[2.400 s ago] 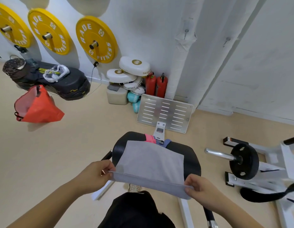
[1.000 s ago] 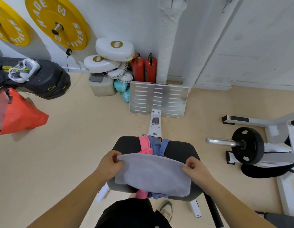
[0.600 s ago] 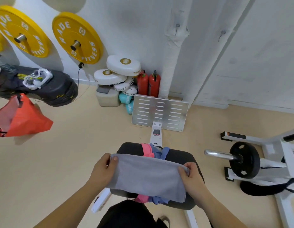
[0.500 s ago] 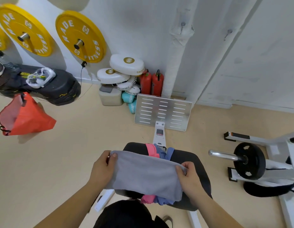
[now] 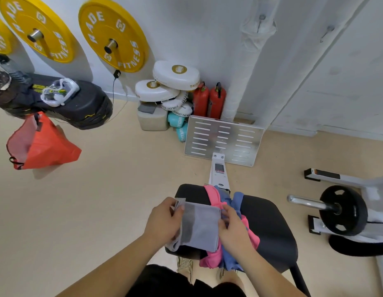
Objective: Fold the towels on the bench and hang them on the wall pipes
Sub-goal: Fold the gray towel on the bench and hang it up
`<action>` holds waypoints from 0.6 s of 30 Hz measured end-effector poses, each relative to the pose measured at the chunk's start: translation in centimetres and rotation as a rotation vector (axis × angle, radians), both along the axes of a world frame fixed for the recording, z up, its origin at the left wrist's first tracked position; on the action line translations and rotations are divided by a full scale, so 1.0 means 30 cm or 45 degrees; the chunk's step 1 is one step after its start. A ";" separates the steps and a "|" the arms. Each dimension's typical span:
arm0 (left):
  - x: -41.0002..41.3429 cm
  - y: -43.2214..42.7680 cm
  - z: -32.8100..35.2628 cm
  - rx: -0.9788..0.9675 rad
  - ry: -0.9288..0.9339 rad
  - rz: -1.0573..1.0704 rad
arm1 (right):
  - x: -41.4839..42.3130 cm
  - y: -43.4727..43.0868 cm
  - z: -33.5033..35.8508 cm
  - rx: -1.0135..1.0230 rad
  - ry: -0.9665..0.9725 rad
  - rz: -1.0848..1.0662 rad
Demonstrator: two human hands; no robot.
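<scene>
Both hands grip a folded grey towel (image 5: 200, 227) over the near left part of the black bench pad (image 5: 269, 228). The left hand (image 5: 163, 220) pinches the towel's left edge with thumb on top, and the right hand (image 5: 233, 228) clamps its right edge. A pink towel (image 5: 213, 195) and a blue towel (image 5: 236, 199) lie draped across the pad just right of the grey one, their ends hanging off the near edge.

Beyond the bench pad, a white rail with a small display leads to a slotted metal footplate (image 5: 223, 140) leaning near the wall. Behind the footplate stand two red fire extinguishers (image 5: 208, 99) and a white wrapped wall pipe (image 5: 249, 61); a second pipe (image 5: 310, 63) slants up beside it. Left of the extinguishers, white boxing pads (image 5: 175, 75) are stacked on a pale box, with lettering that reads in part "AGAINST THE W" and "STARLIGHT". Teal items beneath carry writing too small to read.

Far left of the bench pad, yellow weight plates (image 5: 113, 34) on wall pegs read "RADE FITNESS". Below them a black padded piece (image 5: 64, 103) holds a white tangle, and a red bag (image 5: 40, 146) hangs under it. Right of the bench pad sits a black plate on a chrome bar (image 5: 342, 211).
</scene>
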State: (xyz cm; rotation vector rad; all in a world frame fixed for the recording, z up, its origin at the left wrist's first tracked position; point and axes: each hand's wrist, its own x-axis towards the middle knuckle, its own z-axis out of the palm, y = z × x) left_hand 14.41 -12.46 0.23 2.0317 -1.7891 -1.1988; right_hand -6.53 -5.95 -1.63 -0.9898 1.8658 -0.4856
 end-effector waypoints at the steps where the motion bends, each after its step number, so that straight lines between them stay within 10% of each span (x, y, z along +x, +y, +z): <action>1: -0.040 0.006 -0.008 -0.011 -0.005 -0.020 | -0.014 0.005 0.005 -0.004 -0.001 0.004; 18: -0.348 0.084 -0.127 0.315 -0.017 -0.358 | -0.134 0.031 -0.011 0.111 -0.022 0.301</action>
